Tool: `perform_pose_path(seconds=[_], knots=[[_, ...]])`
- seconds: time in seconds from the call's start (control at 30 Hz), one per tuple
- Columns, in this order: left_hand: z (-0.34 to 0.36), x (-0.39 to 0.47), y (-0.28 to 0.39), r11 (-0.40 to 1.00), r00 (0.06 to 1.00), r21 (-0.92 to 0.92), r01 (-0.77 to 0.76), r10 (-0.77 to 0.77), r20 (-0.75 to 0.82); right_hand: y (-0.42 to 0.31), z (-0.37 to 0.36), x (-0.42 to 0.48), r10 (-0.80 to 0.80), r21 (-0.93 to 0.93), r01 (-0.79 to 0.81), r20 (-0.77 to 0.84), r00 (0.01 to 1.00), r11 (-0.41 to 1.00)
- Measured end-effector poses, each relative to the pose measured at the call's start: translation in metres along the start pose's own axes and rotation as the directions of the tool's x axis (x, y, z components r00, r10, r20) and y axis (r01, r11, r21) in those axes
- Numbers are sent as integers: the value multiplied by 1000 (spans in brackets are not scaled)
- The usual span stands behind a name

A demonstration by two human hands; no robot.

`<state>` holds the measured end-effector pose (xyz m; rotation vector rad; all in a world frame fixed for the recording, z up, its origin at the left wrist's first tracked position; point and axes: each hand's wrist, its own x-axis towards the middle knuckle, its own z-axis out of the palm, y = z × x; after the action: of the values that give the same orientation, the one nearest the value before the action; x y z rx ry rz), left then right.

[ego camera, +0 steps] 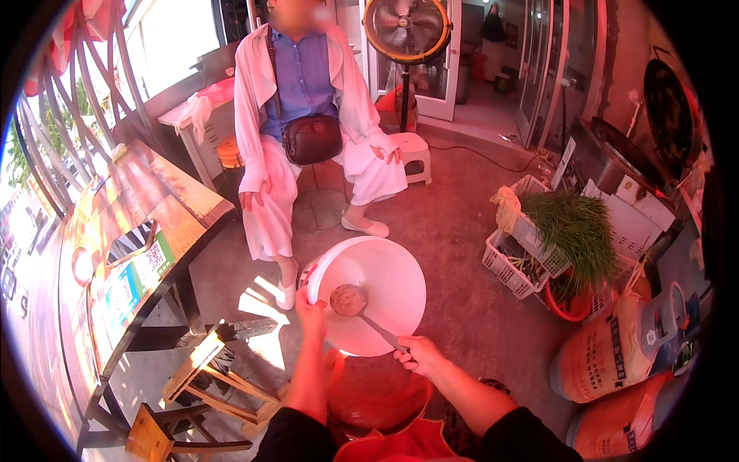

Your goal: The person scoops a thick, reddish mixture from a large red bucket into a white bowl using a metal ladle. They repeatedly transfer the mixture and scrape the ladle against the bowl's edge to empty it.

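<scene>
My left hand (312,316) grips the rim of a large white plastic bucket (398,277) on its left side. The bucket is tilted, its mouth towards me. In my right hand (423,354) is the long handle of a ladle (378,328). The ladle's round bowl (348,300) is at the bucket's mouth and looks brown; whether that is food in it or a coating, I cannot tell. Just below the bucket, close to my body, stands a red basin (378,392) with reddish-brown contents.
A seated person (303,86) faces me beyond the bucket. At left are a wooden table (167,179) and wooden folding stools (202,369). Green stalks (568,228) lie over white crates (508,271) at right, near orange gas cylinders (600,358). A fan (407,26) stands behind.
</scene>
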<state>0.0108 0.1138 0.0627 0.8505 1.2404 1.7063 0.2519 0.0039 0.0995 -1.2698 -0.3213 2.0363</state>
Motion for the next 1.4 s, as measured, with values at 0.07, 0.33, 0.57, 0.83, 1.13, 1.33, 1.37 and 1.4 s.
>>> perform_pose_path(seconds=[0.07, 0.33, 0.57, 0.83, 1.13, 1.33, 1.37, 1.4], knots=[[-1, 7, -10, 998, 997, -14, 62, -63, -45, -2, -1, 3, 15, -11, -15, 7, 1000, 1000], [-4, 20, -39, 998, 995, 2, 64, -64, -80, 1, -4, 12, 20, -62, -17, 38, 999, 998], [-6, 25, -64, 993, 990, 35, 114, -111, -86, -6, -2, 13, 16, -80, -18, -32, 999, 997], [-7, 17, -52, 996, 995, 60, 72, -68, -67, -3, -10, 16, -1, -99, -3, -41, 999, 995], [4, 7, -21, 979, 989, 201, -9, -22, 148, -2, -13, 13, 7, -70, -9, -39, 999, 997], [7, 4, -28, 957, 983, 252, -147, 113, 145, 0, -14, 16, 7, -18, -8, -15, 1000, 1000], [4, 3, -32, 967, 981, 219, -128, 92, 168, -3, -14, 19, -5, -37, 5, -17, 1000, 999], [8, -4, -24, 977, 978, 192, -95, 56, 199, 2, -16, 20, -10, -44, 9, -30, 1000, 999]])
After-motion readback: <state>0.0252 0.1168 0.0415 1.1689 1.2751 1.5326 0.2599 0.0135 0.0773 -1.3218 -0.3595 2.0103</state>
